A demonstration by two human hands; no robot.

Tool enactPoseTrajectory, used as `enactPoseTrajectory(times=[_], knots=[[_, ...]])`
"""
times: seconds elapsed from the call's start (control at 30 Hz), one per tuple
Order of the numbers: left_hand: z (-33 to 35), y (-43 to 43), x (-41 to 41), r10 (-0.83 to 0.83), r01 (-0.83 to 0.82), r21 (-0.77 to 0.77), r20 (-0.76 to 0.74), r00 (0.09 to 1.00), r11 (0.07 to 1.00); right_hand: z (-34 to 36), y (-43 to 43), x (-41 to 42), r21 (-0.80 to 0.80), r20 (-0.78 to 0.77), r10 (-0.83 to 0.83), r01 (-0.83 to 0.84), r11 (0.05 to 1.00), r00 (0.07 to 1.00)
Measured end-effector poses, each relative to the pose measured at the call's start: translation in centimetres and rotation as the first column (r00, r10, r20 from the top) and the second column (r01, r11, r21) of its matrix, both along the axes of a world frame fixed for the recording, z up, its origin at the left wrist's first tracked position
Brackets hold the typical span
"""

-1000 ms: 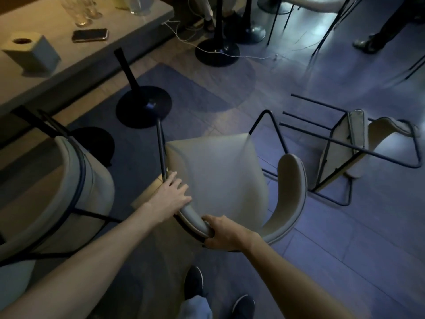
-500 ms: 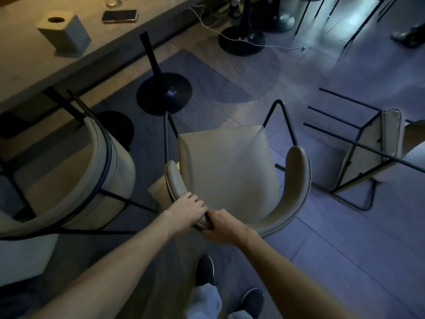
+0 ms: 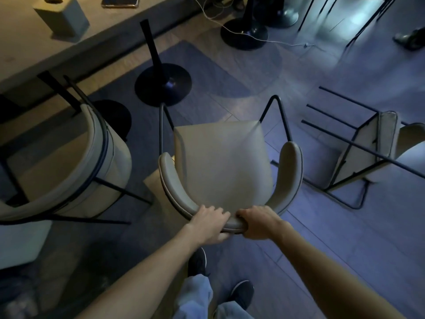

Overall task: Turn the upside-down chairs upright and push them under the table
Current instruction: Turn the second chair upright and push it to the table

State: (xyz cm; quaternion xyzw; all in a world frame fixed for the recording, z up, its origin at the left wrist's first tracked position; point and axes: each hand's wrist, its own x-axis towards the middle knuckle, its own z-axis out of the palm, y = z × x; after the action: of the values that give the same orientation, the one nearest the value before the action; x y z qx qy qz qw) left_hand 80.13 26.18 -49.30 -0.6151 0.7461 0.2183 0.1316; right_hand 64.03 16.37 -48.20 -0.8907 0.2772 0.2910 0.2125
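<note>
The floor (image 3: 322,226) is dark plank-pattern, washed bluish on the right and warm yellow toward the left — the room is dim. A darker rug (image 3: 195,72) lies under a black pedestal base (image 3: 163,85). More round bases (image 3: 243,34) stand farther back, a white cable (image 3: 253,38) trailing past them. A pale tabletop (image 3: 23,51) fills the upper left corner.

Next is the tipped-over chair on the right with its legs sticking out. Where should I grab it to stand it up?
Judging from its pose, take the tipped chair by its curved padded backrest, coming from the right side, away from the legs. The thin black legs point left toward the upright chair both hands now hold, so that side is crowded; the backrest gives a broad rim to lift.
</note>
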Motion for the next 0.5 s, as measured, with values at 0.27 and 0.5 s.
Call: enactPoseTrajectory(times=[0.27,0.5], knots=[[0.0,-0.4,-1.1,0.076,-0.073,-0.049,0.066,0.995,0.996,-0.4,-1.5,-2.5,-0.144,0.04,0.162,-0.154,0.977,0.986],[0.3,-0.8,-0.4,0.067,-0.061,-0.068,0.078,0.995,0.996,-0.8,-2.7,-2.2,-0.129,0.068,0.226,-0.216,0.968,0.972]])
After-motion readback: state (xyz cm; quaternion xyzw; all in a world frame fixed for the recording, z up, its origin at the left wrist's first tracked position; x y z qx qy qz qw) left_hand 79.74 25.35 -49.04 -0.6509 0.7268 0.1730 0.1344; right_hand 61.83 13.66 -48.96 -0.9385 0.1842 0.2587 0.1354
